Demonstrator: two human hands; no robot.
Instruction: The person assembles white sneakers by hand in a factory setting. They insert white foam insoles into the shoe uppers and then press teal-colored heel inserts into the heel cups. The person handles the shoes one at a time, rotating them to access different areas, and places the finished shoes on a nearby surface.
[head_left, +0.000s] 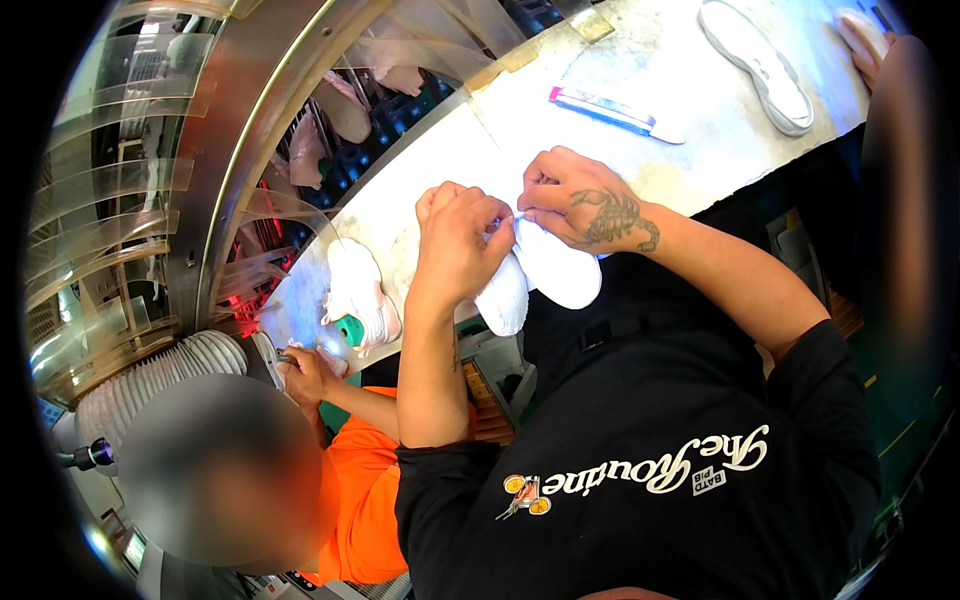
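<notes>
A white shoe (545,272) is held against my chest at the near edge of the pale worktable (640,150). My left hand (458,245) grips it from the left, fingers curled over the upper. My right hand (585,205) pinches a thin white bit, a lace or thread, at the top of the shoe, right beside my left fingertips. Both forearms come up from my black shirt.
A white sole (760,65) lies at the table's far right, a flat blue-and-pink tool (610,110) in the middle. A person in orange (350,500) to my left handles another white shoe (360,300). A conveyor with clear flaps (250,150) runs behind the table.
</notes>
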